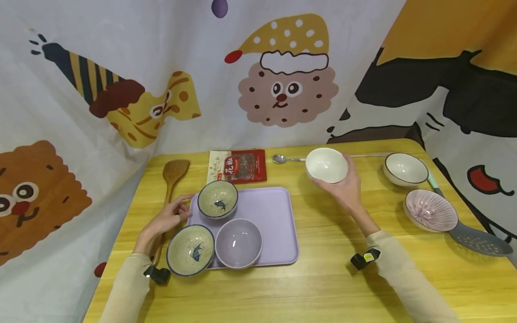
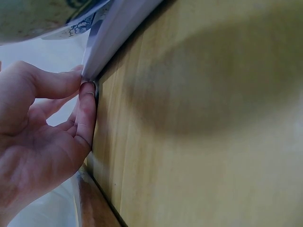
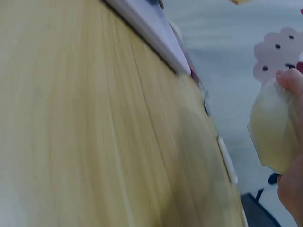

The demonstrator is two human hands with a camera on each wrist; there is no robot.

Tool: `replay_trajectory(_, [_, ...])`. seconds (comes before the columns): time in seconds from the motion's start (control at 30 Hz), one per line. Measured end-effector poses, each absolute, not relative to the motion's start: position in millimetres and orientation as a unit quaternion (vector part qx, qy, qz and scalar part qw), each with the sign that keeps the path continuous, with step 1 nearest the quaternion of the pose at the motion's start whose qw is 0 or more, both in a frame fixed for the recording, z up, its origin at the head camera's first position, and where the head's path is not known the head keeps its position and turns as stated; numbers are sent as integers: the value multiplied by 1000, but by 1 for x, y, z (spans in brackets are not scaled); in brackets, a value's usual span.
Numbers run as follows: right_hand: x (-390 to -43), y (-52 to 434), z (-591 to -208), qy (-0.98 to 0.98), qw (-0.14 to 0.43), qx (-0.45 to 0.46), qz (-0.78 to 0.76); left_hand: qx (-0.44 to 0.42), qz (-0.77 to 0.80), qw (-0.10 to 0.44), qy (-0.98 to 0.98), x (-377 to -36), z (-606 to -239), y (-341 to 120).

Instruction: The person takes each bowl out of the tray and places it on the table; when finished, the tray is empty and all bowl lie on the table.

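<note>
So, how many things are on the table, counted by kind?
Bowls: 6; one, the white bowl, is held up by the right hand
Tray: 1
Wooden spatula: 1
Metal spoon: 1
Grey slotted spatula: 1
Red packet: 1
Total: 11

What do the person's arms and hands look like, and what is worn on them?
Both arms are covered by long, close-fitting cream sleeves reaching the wrists. The left hand and right hand are bare. A small black device sits at the left wrist; the one at the right wrist carries a yellow label.
</note>
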State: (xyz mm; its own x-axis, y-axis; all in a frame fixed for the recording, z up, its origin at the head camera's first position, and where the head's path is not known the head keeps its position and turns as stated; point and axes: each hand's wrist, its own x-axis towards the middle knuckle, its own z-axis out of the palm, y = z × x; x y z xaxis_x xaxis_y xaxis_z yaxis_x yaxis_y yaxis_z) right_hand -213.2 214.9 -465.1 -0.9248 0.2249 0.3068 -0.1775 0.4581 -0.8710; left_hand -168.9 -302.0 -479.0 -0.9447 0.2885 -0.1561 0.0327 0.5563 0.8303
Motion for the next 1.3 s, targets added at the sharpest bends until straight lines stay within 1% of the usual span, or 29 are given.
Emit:
replay_trajectory(0.17, [-217,233,-469,-824,217,-55,520,93,460,140,872,-169,-479,-302])
replay_trajectory(0.67, [-219,271,-479,-819,215,-164,506,99,458,135,873,-168,-477,-302])
replay_trajectory(0.97, [-221,284,-491,-817,226,-173,501,93,455,133,875,-167,-477,-301])
replay_trajectory(1.3, [-218,291,-490,-825,196,-205,488,90,455,133,876,-167,-477,-300])
